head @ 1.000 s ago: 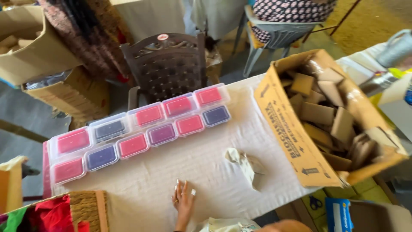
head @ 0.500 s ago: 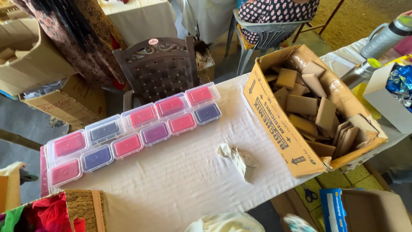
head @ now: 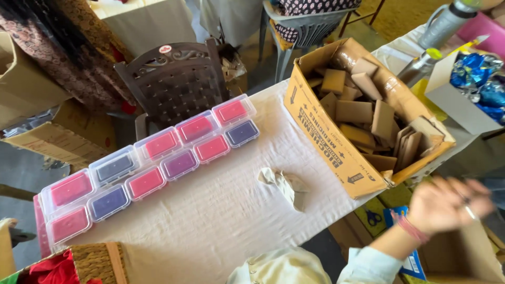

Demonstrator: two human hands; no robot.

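Right hand [head: 447, 205] raised just below carton [head: 315, 121] corner, fingers spread, empty, blurred; left hand out of view. Carton holds brown card pieces [head: 363, 113]. Crumpled cloth [head: 286, 184] left of carton. Advise: approach carton opening from above, avoid snagging flap

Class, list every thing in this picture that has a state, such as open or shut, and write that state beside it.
Cardboard box: flaps open, full of brown cartons.
Clear plastic containers: lids shut, in two rows.
Cloth: crumpled on the table.
Brown chair: nobody on it.
Right hand: raised, blurred, holding nothing that shows.
Small white box: open, blue wrapped items inside.
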